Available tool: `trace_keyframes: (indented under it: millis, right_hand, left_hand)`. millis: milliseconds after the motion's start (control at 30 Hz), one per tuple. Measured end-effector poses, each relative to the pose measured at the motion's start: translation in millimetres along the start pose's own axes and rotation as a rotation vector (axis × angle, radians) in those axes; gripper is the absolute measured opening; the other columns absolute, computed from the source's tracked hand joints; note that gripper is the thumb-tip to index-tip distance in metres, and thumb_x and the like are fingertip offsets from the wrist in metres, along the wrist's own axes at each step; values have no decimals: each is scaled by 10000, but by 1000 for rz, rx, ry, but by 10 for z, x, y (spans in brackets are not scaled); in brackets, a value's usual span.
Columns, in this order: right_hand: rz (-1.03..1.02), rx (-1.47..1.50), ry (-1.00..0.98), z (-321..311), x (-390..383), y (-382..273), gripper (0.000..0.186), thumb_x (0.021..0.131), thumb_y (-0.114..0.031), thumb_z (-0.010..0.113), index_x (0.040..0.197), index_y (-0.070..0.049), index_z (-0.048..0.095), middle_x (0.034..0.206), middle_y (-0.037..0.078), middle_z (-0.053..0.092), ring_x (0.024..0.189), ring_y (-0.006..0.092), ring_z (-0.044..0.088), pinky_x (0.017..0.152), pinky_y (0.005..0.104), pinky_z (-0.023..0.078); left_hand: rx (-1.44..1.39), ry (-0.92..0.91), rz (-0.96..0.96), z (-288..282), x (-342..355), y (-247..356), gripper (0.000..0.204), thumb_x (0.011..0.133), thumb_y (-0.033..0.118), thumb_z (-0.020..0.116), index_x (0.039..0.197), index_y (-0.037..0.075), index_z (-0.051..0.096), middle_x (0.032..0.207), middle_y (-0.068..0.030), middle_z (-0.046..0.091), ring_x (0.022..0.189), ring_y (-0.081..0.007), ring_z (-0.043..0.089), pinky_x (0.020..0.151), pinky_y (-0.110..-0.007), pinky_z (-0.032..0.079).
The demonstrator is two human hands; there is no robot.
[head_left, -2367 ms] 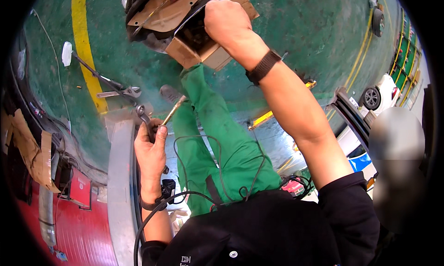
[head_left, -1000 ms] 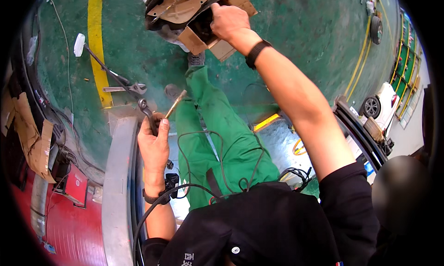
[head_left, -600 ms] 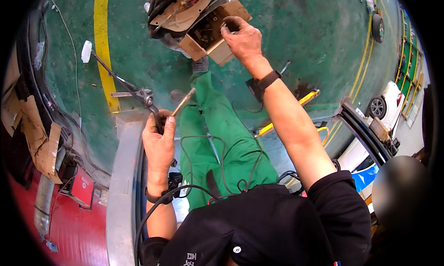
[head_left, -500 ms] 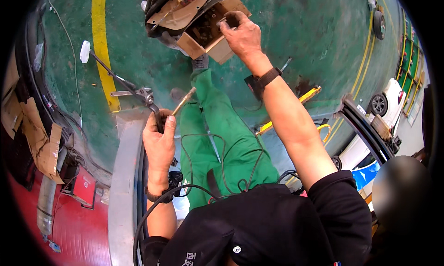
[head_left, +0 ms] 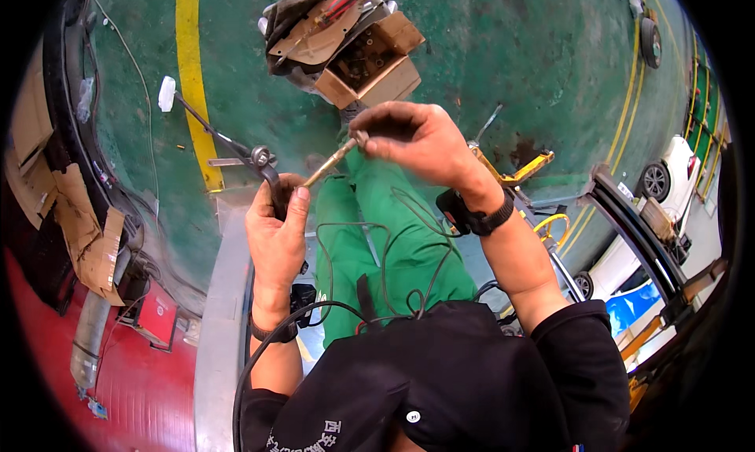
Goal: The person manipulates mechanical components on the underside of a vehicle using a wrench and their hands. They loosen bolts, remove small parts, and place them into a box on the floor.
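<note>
In my left hand [head_left: 277,232] a long brass-coloured bolt [head_left: 329,166] is clamped under the thumb, slanting up to the right. The same hand is curled round a dark curved metal arm [head_left: 271,174], which has a round joint at its bend. My right hand [head_left: 431,147] is at the bolt's upper end, fingers and thumb pinching a small nut-like piece [head_left: 360,137] against it. Whether the piece is threaded on cannot be made out. Beyond the hands, an open cardboard box [head_left: 393,84] holds several small metal fasteners.
Beside the box lies a dark bundle [head_left: 292,21] with cardboard and a red-handled tool on it. A grey metal beam [head_left: 216,350] runs along my left. Torn cardboard [head_left: 82,232] and a red case [head_left: 157,314] lie farther left. A yellow metal bar [head_left: 531,166] is at the right.
My right hand has come back from the cardboard box to the bolt's end, bringing a small piece in its fingers. My left hand keeps its hold on the bolt and metal arm.
</note>
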State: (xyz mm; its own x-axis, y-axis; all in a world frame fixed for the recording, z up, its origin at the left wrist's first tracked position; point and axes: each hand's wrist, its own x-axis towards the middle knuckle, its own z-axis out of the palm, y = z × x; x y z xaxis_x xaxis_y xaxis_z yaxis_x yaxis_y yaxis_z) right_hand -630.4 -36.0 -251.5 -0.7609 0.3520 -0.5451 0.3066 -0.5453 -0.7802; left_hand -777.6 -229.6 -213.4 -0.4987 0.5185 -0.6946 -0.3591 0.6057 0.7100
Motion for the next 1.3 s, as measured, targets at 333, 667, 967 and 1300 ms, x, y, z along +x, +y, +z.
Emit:
trace_keyframes:
  millis: [333,667,967,1300]
  right_hand:
    - [-128,-43,56,263,-559,-311,249,905,-46,683,1148,2,670,989,35,709,896,81,641,799,238,541]
    - [-187,-146,149,798,-1177,-278,209,937,-113,664,1100,18,662,849,31,679,746,62,589,660,240,504]
    - [-35,-308,243,1066,-1055,-14,391,979,-327,601,786,12,632,570,62,515,545,124,425,510,320,393]
    - [95,-512,262,378,-31,208,593,946,-569,528,884,-14,727,815,183,708,756,319,699,720,411,550]
  left_hand:
    - [20,-135,162,-181,-358,418,102,928,73,661,987,-5,632,804,38,571,719,-56,485,645,-212,391]
    - [137,-262,284,-510,-745,552,97,896,-5,658,988,-18,629,801,13,597,686,-54,495,613,-208,402]
    - [266,-215,323,-702,-814,364,205,801,-94,699,982,-10,654,810,-39,655,711,-84,595,642,-229,484]
    - [53,-102,115,-649,-648,331,145,893,26,685,1024,0,630,825,15,595,710,-66,518,641,-206,419]
